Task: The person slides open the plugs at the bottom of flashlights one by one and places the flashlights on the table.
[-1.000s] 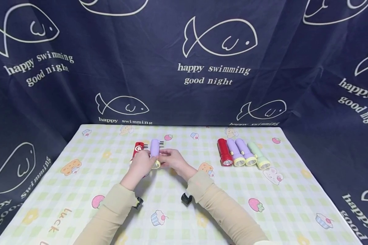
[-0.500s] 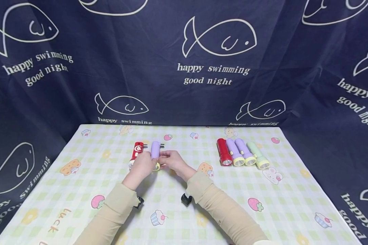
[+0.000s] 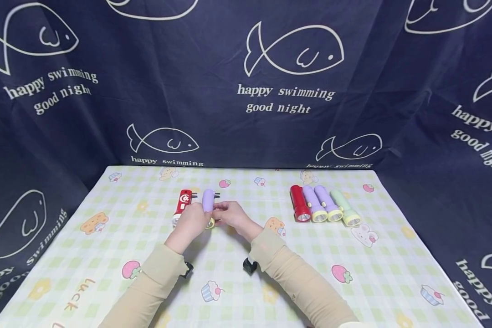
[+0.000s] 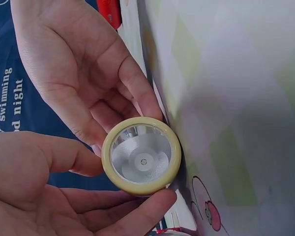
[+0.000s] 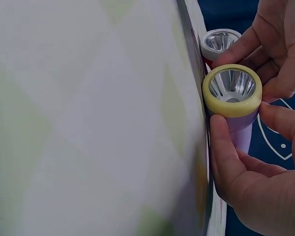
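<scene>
A purple flashlight [image 3: 208, 200] with a yellow rim and two plug prongs lies on the table, held by both hands. My left hand [image 3: 193, 220] grips it around the head end from the left. From the right, my right hand [image 3: 233, 215] pinches the same end with thumb and fingers. In the left wrist view the yellow rim [image 4: 176, 160] and silver reflector face the camera between both hands' fingertips. A red flashlight [image 3: 184, 198] with a white rim and its prongs out lies just left of it, partly behind my left hand.
To the right lies a row of flashlights: a red one [image 3: 300, 203], two purple ones [image 3: 312, 199] with yellow rims, and a green one [image 3: 342, 205]. A checked cloth [image 3: 238, 310] covers the table, with a dark blue fish-print curtain [image 3: 221, 114] behind.
The purple flashlight has shifted slightly toward me and its prongs sit lower, both hands holding on. More of the left red flashlight shows. In the last half second almost nothing moves.
</scene>
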{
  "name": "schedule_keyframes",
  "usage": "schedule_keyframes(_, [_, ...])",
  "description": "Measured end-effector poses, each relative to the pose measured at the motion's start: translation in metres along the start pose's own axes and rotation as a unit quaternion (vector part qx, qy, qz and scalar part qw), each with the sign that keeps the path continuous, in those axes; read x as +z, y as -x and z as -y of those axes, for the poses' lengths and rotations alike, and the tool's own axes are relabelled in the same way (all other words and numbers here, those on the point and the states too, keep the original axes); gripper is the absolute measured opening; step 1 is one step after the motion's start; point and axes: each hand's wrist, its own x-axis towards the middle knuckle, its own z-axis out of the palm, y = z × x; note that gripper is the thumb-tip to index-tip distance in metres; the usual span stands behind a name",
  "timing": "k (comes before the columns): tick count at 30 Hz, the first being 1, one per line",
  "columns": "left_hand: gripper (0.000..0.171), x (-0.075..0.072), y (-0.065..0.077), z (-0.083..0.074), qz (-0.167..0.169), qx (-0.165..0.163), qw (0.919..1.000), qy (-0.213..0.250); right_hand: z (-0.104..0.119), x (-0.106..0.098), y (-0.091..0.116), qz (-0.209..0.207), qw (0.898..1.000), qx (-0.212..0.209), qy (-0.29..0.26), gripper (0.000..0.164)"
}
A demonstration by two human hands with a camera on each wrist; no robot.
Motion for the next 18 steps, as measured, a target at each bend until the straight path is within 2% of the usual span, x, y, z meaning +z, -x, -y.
schedule_keyframes(4, [0.031,-0.002,0.001,-0.001,0.009,-0.008,0.9999,0.002,0.001,0.000,0.001,0.003,1.000,0.004,0.007,0.045])
schedule_keyframes(7, [0.033,-0.003,0.002,-0.002,0.006,-0.001,1.0000,-0.006,0.005,-0.002,0.004,0.010,1.000,0.012,0.011,0.047])
schedule_keyframes(12, [0.037,-0.007,0.004,-0.006,-0.037,0.041,0.9978,-0.036,0.015,-0.010,0.010,0.020,0.999,0.029,0.010,0.050])
schedule_keyframes(18, [0.033,-0.015,0.006,-0.016,-0.076,0.084,0.9932,-0.026,0.025,-0.027,0.012,0.040,0.999,0.020,0.005,0.049])
